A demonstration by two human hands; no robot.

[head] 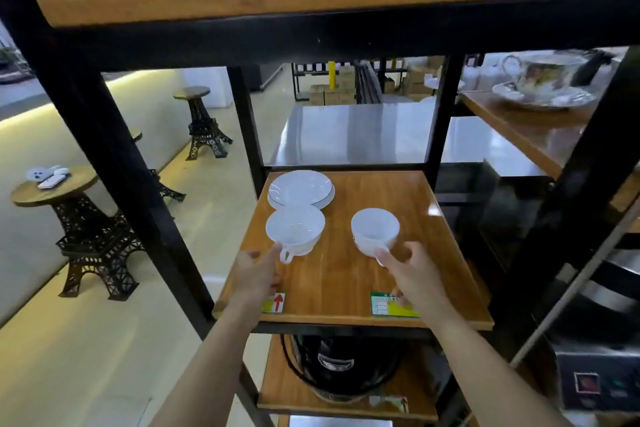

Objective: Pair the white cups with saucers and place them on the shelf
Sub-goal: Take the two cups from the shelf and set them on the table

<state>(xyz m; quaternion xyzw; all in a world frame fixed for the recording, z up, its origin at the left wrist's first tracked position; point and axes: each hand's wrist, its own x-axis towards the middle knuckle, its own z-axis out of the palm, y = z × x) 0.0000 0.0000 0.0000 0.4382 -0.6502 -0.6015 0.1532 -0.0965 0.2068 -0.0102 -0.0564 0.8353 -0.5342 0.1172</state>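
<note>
Two white cups stand on the wooden shelf [353, 284]. The left cup [295, 229] sits in front of a small stack of white saucers [300, 188] at the shelf's back left. The right cup [375, 229] stands alone in the middle right. My left hand [256, 272] reaches in, its index finger touching the left cup's handle, fingers apart. My right hand [414, 274] has its fingers at the right cup's handle, which they hide; no grip is closed.
A black post [247, 128] stands left of the saucers. A higher shelf board [311, 3] carries dishes overhead. A floral cup on a saucer [543, 83] sits on the right neighbouring shelf. A black cooker [341, 364] fills the shelf below. Tower-shaped stools [93, 236] stand left.
</note>
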